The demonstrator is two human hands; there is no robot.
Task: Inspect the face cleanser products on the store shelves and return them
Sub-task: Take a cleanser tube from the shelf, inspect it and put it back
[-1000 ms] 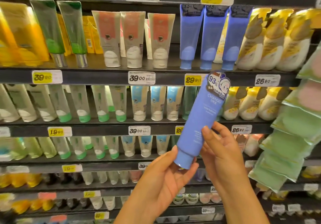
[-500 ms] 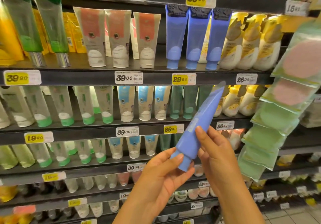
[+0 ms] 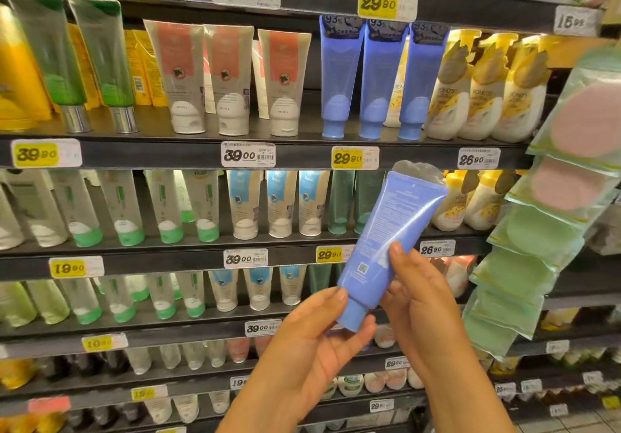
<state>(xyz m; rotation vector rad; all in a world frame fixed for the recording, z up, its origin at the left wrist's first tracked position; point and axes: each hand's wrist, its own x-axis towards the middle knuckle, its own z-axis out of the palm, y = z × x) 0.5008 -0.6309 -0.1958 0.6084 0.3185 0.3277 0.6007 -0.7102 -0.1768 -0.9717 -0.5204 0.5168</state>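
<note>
Your left hand is nearest the camera, palm up, with its thumb and fingers curled round the cap end of the blue cleanser tube; that grip is clamped on the tube's cap. Your right hand is just beside it, its thumb pressed across the printed face of the tube and its other fingers wrapped behind the lower body, so that grip is also clamped on the tube. You hold the tube in the air in front of the shelves, tilted, cap down toward your left palm and crimped end up and to the right. The side turned to you carries small print and a small square code near the cap.

Behind your hands, the shelf edge carries price labels, among them one reading 39.00 and a yellow one partly hidden by the tube. On the shelf above stand white tubes with green caps, white tubes with light blue panels and dark green tubes.

Farther up, three matching blue tubes stand cap down in a row, touching one another. To their left stand salmon and grey tubes, and to their right yellow and white bottles. At the right edge hangs a strip of packets with pink and green round pads.
</note>
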